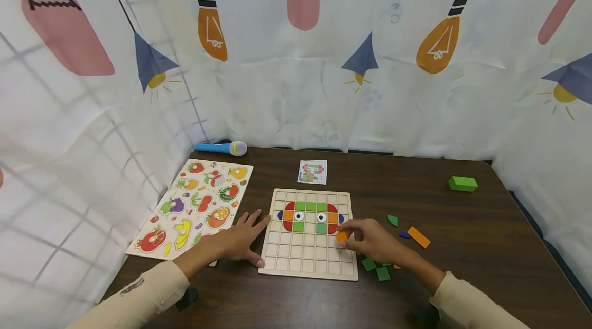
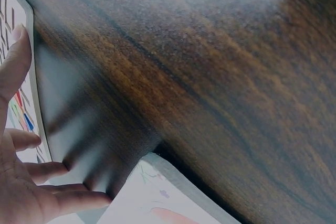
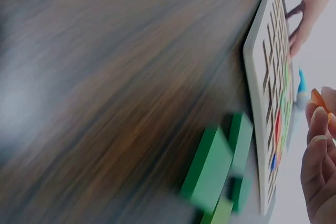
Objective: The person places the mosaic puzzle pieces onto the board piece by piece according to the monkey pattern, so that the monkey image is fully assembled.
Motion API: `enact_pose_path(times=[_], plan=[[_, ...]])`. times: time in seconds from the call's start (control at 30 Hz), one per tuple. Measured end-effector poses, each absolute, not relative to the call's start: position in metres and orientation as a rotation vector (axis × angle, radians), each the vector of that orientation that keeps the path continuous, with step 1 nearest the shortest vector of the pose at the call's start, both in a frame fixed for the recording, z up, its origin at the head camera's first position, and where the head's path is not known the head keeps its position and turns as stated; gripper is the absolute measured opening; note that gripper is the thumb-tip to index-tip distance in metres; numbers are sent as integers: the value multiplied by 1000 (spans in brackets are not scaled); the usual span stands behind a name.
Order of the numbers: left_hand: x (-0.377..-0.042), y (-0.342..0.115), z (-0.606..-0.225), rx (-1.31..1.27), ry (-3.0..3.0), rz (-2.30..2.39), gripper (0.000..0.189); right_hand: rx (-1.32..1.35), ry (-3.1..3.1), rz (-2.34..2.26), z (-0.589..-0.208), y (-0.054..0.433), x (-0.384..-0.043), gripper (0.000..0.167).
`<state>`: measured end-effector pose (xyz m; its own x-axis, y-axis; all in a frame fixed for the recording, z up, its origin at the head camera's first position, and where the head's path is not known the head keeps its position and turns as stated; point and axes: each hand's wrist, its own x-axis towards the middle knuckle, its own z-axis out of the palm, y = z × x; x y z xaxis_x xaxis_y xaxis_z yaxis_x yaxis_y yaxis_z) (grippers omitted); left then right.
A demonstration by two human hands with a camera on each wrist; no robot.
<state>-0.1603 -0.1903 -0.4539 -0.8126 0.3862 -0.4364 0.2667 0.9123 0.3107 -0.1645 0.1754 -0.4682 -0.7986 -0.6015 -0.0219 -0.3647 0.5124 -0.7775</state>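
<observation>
A wooden grid board lies on the table, with red, green, orange and blue pieces and two eye pieces set in its upper rows. Between the thumb and fingers of my right hand is an orange block, pinched over the board's right side. The right wrist view shows the same orange block at the fingertips. My left hand lies spread at the board's left edge, thumb near its lower left corner. In the left wrist view, the left thumb rests on the board's rim.
Loose green blocks lie by the board's lower right corner. Farther right are an orange strip, a blue piece and a green piece. A pattern card, fruit board, toy microphone and green block stand around.
</observation>
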Motion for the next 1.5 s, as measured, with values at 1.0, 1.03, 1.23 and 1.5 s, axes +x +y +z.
enact_pose_path(times=[1.0,1.03,1.23,1.5], plan=[[-160,-191,-453,467,2566,328,108,-756,2552,-1129,-486,75,-169,23],[-160,-191,-453,467,2567,329,108,-759,2573,-1114,-486,73,-168,22],[-159,-191,-454,474,2569,326,108,-733,2675,-1044,-487,66,-167,21],[-160,-191,-456,478,2569,330,108,-750,2733,-1020,-488,66,-168,19]])
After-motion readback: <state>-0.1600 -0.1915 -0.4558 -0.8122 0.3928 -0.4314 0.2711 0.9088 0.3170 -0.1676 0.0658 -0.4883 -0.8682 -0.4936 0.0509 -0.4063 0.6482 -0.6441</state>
